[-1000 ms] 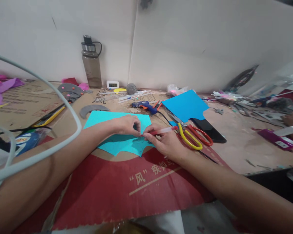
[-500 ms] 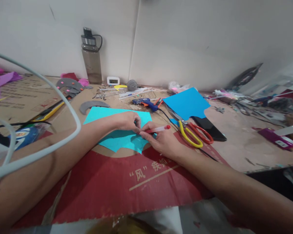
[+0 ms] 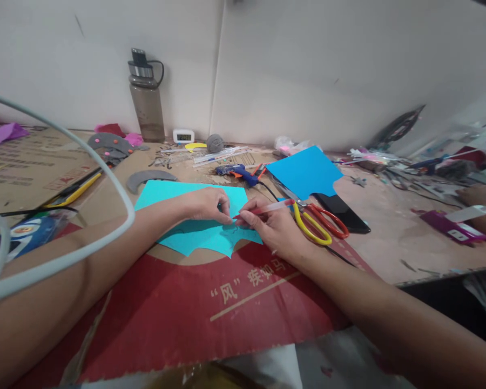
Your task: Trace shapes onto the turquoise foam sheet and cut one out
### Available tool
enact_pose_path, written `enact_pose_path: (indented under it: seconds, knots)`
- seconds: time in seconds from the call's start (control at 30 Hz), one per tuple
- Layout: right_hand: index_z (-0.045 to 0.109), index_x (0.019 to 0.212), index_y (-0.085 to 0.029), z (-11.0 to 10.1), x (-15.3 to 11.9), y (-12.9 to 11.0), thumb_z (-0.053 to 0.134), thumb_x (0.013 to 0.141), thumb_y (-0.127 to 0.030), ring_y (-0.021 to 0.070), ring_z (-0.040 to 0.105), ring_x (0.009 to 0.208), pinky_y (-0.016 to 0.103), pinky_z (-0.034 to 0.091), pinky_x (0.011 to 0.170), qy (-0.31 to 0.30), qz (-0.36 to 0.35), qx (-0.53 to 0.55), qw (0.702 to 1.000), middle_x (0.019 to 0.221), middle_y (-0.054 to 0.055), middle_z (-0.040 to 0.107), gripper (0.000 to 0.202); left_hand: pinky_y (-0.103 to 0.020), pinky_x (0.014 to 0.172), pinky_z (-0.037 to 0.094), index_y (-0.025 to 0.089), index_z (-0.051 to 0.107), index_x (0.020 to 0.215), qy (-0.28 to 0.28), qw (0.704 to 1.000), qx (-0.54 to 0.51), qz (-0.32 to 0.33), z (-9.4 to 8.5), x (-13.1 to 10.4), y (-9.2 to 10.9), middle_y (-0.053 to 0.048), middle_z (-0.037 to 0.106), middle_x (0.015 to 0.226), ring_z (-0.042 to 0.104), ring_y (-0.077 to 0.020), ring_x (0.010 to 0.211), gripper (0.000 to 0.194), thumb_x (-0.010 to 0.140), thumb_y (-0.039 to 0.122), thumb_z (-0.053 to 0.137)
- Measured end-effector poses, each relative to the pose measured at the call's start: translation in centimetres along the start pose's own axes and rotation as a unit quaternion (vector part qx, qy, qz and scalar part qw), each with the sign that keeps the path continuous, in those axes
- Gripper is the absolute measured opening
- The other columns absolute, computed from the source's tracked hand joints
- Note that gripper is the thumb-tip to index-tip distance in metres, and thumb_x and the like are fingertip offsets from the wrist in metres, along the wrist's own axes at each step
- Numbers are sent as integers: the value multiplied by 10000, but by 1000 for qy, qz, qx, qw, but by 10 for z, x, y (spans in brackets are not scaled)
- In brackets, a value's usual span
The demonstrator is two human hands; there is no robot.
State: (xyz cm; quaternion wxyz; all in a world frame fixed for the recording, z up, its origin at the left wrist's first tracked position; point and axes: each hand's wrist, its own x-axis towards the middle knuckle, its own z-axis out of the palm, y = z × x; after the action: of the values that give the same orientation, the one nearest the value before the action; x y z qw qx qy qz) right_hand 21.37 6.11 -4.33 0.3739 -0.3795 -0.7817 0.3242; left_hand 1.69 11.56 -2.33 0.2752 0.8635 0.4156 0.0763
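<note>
A turquoise sheet of paper point(image 3: 202, 237) with scalloped cuts along its near edge lies on the red printed cardboard point(image 3: 157, 313). My left hand point(image 3: 211, 205) rests on this sheet, its fingers curled and pressed together near the middle; whatever they pinch is hidden. In my right hand point(image 3: 263, 219) is a red pen point(image 3: 281, 205), held almost flat with its tip beside my left fingertips. Faint drawn lines show on the paper under the hands. Just right of my right hand lie scissors point(image 3: 314, 229) with yellow and red handles.
A blue sheet point(image 3: 308, 173) overlaps a black phone point(image 3: 344, 213). Behind my hands lie a blue glue gun point(image 3: 243, 174) and a grey felt arc point(image 3: 149, 178). A water bottle point(image 3: 147, 111) stands by the wall. A white cable point(image 3: 117, 216) loops across the left; another person's hand point(image 3: 478, 202) is far right.
The view has shifted slightly. The pen has tilted lower and its rear end now points farther right, while my right hand has moved a little right. My left hand stays on the paper.
</note>
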Motion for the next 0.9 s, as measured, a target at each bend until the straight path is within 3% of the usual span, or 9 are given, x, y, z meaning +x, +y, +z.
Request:
enact_pose_path:
  seconds: [0.23, 0.53, 0.63, 0.77, 0.9]
  knots:
    - [589, 831, -196, -1, 0, -3, 482, 923, -333, 174, 664, 763, 306, 511, 692, -47, -5, -45, 998, 802, 44, 698, 197, -249, 675, 395, 168, 652, 726, 4, 1000, 7, 28, 1, -1, -1, -13, 632, 813, 565, -157, 764, 201, 706, 368, 632]
    - [585, 836, -190, -2, 1, -1, 504, 907, -354, 169, 661, 749, 295, 514, 675, -53, 4, -32, 998, 791, 41, 692, 196, -246, 741, 393, 179, 648, 783, -13, 998, 8, 57, -4, -5, -4, -18, 602, 885, 552, -160, 848, 152, 723, 318, 636]
    - [566, 839, -195, -1, 1, 2, 512, 900, -377, 161, 658, 716, 276, 507, 633, -28, 13, 13, 999, 757, 30, 676, 199, -249, 735, 394, 172, 655, 751, -1, 998, 9, 58, -2, -4, -4, -22, 601, 864, 552, -160, 830, 151, 706, 316, 659]
    - [562, 915, -204, -2, 4, 5, 476, 916, -368, 130, 601, 635, 258, 473, 586, 80, -8, 2, 997, 758, 13, 632, 185, -251, 765, 398, 169, 656, 733, 3, 998, 15, 55, -1, -2, -7, -23, 606, 873, 555, -161, 844, 170, 692, 333, 678]
    - [589, 892, -208, -5, 7, 6, 521, 894, -295, 161, 565, 783, 295, 434, 718, 47, -67, -126, 989, 827, 25, 606, 111, -256, 789, 407, 165, 655, 735, 1, 998, 12, 69, -2, -3, -6, -25, 608, 847, 564, -167, 863, 164, 707, 327, 667]
